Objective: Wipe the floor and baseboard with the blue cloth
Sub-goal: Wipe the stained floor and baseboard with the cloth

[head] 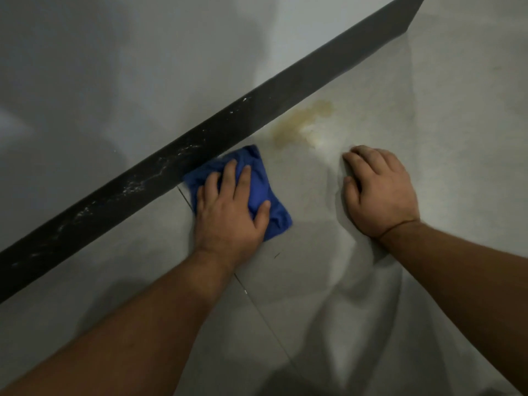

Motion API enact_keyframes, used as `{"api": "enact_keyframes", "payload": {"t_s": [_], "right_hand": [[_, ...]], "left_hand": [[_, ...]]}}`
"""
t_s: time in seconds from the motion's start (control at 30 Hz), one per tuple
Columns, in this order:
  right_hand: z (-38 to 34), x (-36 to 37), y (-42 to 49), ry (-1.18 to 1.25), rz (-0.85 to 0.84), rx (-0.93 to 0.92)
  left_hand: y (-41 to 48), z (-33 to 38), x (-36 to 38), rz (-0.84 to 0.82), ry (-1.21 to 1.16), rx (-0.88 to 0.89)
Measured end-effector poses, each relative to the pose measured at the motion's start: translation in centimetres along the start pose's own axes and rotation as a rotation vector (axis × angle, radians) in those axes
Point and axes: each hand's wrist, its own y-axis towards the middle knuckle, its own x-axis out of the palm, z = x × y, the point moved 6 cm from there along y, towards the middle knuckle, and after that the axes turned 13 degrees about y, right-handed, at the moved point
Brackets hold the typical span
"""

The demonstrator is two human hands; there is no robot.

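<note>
the crumpled blue cloth (pixel 251 181) lies on the pale grey tiled floor (pixel 328 281), its far edge touching the foot of the black baseboard strip (pixel 200 147) that runs diagonally from near left to far right. the left hand (pixel 231 207) presses flat on the cloth, fingers spread apart over it and the thumb on its right side. the right hand (pixel 377 190) rests well to the right on bare floor, fingers curled together, holding nothing. a yellowish-brown stain (pixel 300 121) marks the floor beyond it, near the baseboard. white dusty specks (pixel 160 172) streak the baseboard left of the cloth.
</note>
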Motion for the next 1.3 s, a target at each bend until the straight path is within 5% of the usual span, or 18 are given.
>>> {"api": "enact_keyframes", "payload": {"t_s": [0.2,0.5,0.8,1.3], "right_hand": [[0.1,0.3,-0.1,-0.018,0.012,0.001],[0.1,0.2,-0.1,-0.015,-0.001,0.004],[0.0,0.0,-0.1,-0.008,-0.007,0.017],[1.9,-1.5,1.1,0.031,-0.032,0.133]], "left_hand": [[0.2,-2.5,0.6,-0.042,-0.033,-0.172],[1.7,3.1,-0.2,0.009,-0.049,0.233],[5.6,3.0,-0.4,-0.029,-0.001,0.064],[2.2,3.8,0.4,-0.003,-0.037,0.203]]}}
